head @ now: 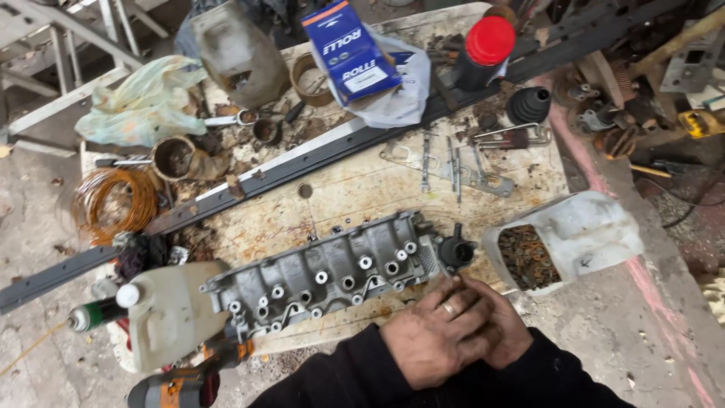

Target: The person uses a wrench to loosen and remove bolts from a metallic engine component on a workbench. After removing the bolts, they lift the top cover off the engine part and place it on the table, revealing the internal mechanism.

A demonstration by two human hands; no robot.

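Observation:
A grey metal cylinder head [325, 276] with several round holes lies slantwise on the worn wooden bench [362, 189]. A black part [457, 249] sits at its right end. Both my grimy hands are pressed together just below that end. My left hand [434, 336], with a ring on one finger, lies partly over my right hand [507, 329]. The fingertips meet near the head's right corner, where a thin metal piece pokes out. What the fingers grip is hidden.
A cut-open white jug [596, 227] of rusty nuts lies right of my hands. A long black bar [302, 162] crosses the bench. Behind it are a blue box [351, 49], a red-capped bottle [483, 49] and tins. A white jug [170, 313], spray can [94, 313] and drill [177, 385] sit left.

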